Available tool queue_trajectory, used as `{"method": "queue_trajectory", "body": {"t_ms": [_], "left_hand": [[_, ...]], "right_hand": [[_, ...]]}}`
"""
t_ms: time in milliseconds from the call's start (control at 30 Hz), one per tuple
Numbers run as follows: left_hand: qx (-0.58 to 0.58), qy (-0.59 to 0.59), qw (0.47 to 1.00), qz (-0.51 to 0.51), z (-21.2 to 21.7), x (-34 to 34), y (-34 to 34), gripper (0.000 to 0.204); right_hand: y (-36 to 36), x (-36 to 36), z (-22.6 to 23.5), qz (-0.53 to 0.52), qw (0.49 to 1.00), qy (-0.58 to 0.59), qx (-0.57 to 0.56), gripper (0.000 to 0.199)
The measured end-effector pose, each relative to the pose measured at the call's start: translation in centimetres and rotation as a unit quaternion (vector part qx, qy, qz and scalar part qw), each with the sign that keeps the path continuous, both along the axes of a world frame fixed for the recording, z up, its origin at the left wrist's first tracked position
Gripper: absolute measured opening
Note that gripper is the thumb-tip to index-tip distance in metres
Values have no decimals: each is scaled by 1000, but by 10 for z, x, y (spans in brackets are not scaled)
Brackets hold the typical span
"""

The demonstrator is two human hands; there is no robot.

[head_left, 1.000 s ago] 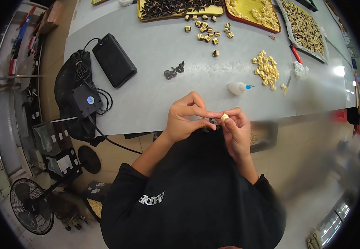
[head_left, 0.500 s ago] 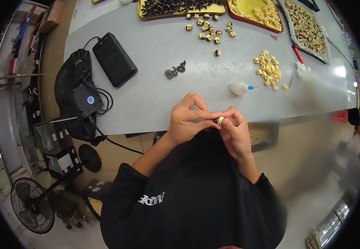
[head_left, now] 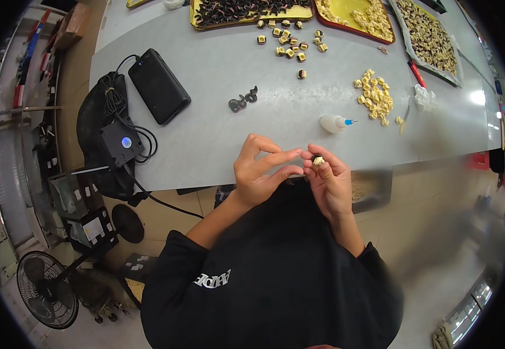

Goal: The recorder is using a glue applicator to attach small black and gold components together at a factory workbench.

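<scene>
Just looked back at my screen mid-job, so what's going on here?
A person's right hand pinches a small cream-and-black piece. The left hand is beside it, thumb and forefinger apart, nothing visible between them. On the grey table beyond lie a few black curved pieces, a blue-tipped white bottle, a heap of cream pieces and, farther back, loose cream-and-black pieces.
</scene>
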State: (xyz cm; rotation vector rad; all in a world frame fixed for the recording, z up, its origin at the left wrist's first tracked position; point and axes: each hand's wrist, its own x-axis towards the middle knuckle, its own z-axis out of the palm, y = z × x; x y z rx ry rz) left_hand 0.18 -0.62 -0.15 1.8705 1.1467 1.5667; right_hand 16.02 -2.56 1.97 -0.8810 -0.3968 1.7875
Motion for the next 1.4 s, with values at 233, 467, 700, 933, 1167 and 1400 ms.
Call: {"method": "queue_trajectory", "body": {"t_ms": [233, 467, 700, 933, 1167, 1400], "left_hand": [[-8, -18, 1000, -12, 0, -2, 0, 32], [-10, -29, 998, -46, 1, -1, 0, 30], [-13, 19, 995, -101, 4, -3, 3, 26], [-132, -19, 989, 63, 5, -2, -1, 26], [-115, 88, 962, 230, 16, -29, 17, 25], [-136, 229, 930, 254, 16, -40, 34, 29]], "right_hand": [[-2, 11, -22, 60, 992, 31, 102, 32], [-1, -1, -8, 43, 995, -7, 89, 35], [4, 3, -4, 77, 990, -45, 108, 39], [27, -32, -1, -6, 965, -245, 92, 39], [31, -60, 2, -88, 923, -279, 251, 36], [1, -30, -21, -96, 849, -369, 365, 30]]}}
